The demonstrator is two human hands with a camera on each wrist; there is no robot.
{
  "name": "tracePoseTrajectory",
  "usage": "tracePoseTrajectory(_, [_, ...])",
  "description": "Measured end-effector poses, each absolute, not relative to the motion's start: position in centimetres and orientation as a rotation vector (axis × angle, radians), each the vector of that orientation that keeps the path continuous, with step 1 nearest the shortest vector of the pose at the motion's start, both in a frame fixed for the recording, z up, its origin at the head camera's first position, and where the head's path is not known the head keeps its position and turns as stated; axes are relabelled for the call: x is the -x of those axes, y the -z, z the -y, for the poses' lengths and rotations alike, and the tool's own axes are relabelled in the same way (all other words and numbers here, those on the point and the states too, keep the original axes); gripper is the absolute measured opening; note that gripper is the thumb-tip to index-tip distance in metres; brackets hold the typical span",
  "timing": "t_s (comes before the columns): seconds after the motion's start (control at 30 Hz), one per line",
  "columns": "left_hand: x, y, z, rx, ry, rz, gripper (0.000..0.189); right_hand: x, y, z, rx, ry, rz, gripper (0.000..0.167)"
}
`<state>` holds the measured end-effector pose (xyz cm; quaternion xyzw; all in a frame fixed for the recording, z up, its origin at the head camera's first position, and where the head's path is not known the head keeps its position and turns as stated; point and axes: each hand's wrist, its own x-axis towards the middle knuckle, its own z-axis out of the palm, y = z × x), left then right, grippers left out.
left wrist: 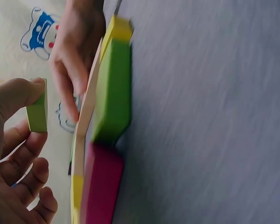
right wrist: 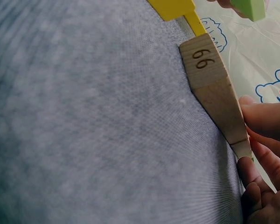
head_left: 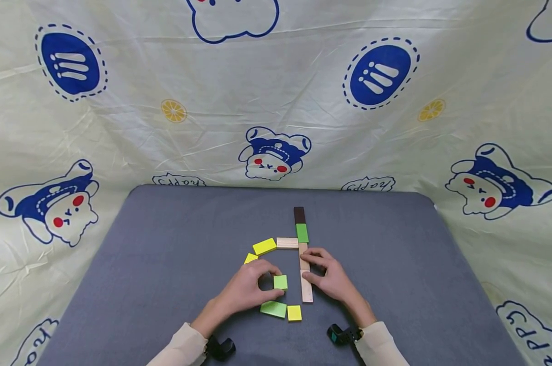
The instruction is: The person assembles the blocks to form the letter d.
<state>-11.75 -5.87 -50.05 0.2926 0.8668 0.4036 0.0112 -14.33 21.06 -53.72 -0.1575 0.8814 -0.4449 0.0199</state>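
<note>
My left hand (head_left: 246,290) pinches a small light green block (head_left: 280,282) between thumb and fingertips; the left wrist view has this block (left wrist: 37,109) raised above the row of blocks. My right hand (head_left: 333,279) rests its thumb and fingertips along a straight line of plain wooden blocks. The nearer wooden block (head_left: 306,292) carries the number 66 on its end (right wrist: 203,58) in the right wrist view. Beyond the fingers, a green block (head_left: 302,233) and a dark brown block (head_left: 299,215) extend that line.
A curve of blocks bends left from the line: a wooden block (head_left: 287,243), a yellow block (head_left: 264,247) and another yellow block (head_left: 250,258). Nearer lie a green block (head_left: 273,309) and a yellow block (head_left: 294,313). A magenta block (left wrist: 102,182) is hidden from the head view.
</note>
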Motion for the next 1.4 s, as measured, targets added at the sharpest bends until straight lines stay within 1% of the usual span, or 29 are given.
tracePoseTrajectory(0.37, [9.8,50.8,3.4,-0.948,-1.276,-2.686,0.029,14.4,53.7,-21.1,0.504,1.393,-2.717,0.044])
tracePoseTrajectory(0.83, [8.3,51.3,1.0,-0.889,-1.32,-2.725,0.033,14.4,54.0,-21.4,0.564,1.4,-2.738,0.042])
tracePoseTrajectory(1.13, [7.5,51.8,0.0,-0.798,-1.251,-2.75,0.034,14.4,54.0,-21.4,0.588,1.4,-2.744,0.042])
tracePoseTrajectory(1.4, [7.0,51.9,-0.7,-0.771,-1.193,-2.811,0.035,14.4,53.9,-21.4,0.563,1.403,-2.738,0.042])
